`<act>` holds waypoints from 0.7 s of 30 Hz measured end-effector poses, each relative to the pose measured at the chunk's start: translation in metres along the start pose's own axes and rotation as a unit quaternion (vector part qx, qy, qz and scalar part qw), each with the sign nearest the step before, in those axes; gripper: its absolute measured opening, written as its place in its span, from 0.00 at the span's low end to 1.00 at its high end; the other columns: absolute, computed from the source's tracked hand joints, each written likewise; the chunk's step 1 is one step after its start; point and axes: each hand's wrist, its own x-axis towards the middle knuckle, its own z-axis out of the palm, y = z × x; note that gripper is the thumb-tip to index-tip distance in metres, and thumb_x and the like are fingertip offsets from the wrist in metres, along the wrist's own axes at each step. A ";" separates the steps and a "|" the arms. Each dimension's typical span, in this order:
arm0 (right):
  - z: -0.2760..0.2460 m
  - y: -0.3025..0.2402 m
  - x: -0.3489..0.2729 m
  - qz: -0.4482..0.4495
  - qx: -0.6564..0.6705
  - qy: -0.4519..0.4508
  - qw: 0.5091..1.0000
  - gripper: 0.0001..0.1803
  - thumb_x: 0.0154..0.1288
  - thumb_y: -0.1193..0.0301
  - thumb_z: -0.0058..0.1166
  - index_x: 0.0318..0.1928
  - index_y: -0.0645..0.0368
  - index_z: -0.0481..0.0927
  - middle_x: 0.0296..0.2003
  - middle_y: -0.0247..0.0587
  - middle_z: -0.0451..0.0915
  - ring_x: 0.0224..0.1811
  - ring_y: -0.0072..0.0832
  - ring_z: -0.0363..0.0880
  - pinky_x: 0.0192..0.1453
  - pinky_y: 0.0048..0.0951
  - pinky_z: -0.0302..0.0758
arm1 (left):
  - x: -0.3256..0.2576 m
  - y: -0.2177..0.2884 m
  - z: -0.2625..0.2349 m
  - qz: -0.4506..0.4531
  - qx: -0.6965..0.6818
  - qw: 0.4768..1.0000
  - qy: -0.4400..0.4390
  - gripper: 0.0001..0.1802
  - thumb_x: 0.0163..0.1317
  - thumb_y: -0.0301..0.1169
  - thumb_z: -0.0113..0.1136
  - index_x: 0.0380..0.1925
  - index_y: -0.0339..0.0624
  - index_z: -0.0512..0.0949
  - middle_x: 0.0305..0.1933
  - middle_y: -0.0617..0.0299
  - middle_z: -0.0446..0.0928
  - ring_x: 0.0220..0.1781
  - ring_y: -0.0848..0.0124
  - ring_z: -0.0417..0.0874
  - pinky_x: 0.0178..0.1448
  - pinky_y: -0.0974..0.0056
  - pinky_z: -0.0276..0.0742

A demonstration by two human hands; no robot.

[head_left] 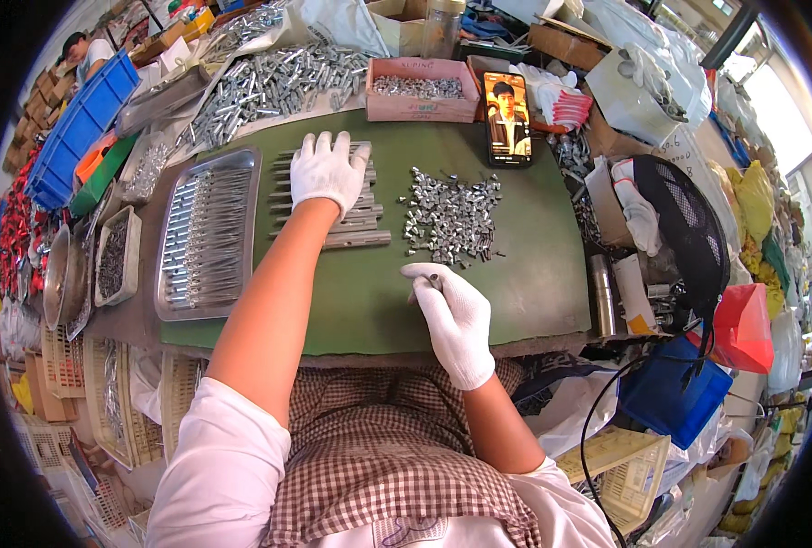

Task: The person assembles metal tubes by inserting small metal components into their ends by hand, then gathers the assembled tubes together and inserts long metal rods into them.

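Note:
My left hand, in a white glove, lies on a row of slim grey metal tubes on the green mat. Its fingers are stretched out, pointing away from me. Near the mat's front edge, my gloved right hand is closed round a small metal tube; only its round end shows, the rest hidden in the fist. Just beyond that hand spreads a loose pile of small silvery metal pieces. Left of the tubes, a metal tray holds rows of silvery rods with thin ends.
A pink box of small metal parts stands at the back, beside a propped-up phone. Metal cylinders are heaped at the far left. On the right are a black mesh item and a steel cylinder.

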 end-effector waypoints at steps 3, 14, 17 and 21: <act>-0.001 -0.003 0.002 -0.012 -0.050 -0.005 0.999 0.09 0.69 0.76 0.56 0.47 0.63 0.84 0.29 0.39 0.80 0.31 0.20 0.76 0.43 0.22 0.76 | -0.002 0.002 -0.001 -0.015 0.015 0.999 -0.045 0.33 0.75 0.56 0.41 0.68 0.46 0.72 0.71 0.47 0.71 0.74 0.47 0.67 0.76 0.48 0.62; -0.041 -0.006 0.009 -0.039 -0.125 0.103 0.986 0.06 0.68 0.78 0.56 0.41 0.64 0.85 0.23 0.29 0.74 0.25 0.13 0.68 0.31 0.19 0.68 | -0.060 0.001 -0.094 0.169 -0.140 0.974 -0.056 0.19 0.67 0.39 0.58 0.55 0.46 0.80 0.51 0.56 0.80 0.55 0.52 0.79 0.60 0.51 0.74; -0.067 -0.014 0.036 -0.024 -0.159 0.133 0.978 0.05 0.69 0.77 0.57 0.40 0.65 0.84 0.23 0.27 0.74 0.27 0.11 0.68 0.32 0.19 0.68 | -0.092 -0.014 -0.093 0.186 -0.147 0.968 -0.087 0.17 0.62 0.35 0.63 0.51 0.47 0.82 0.44 0.59 0.80 0.46 0.54 0.80 0.54 0.52 0.76; -0.074 -0.025 0.067 -0.041 -0.209 0.105 0.971 0.06 0.69 0.74 0.58 0.41 0.64 0.83 0.24 0.33 0.76 0.28 0.13 0.69 0.35 0.21 0.70 | -0.099 -0.015 -0.087 0.193 -0.151 0.967 -0.066 0.16 0.59 0.34 0.66 0.48 0.46 0.82 0.43 0.59 0.80 0.46 0.55 0.79 0.53 0.52 0.75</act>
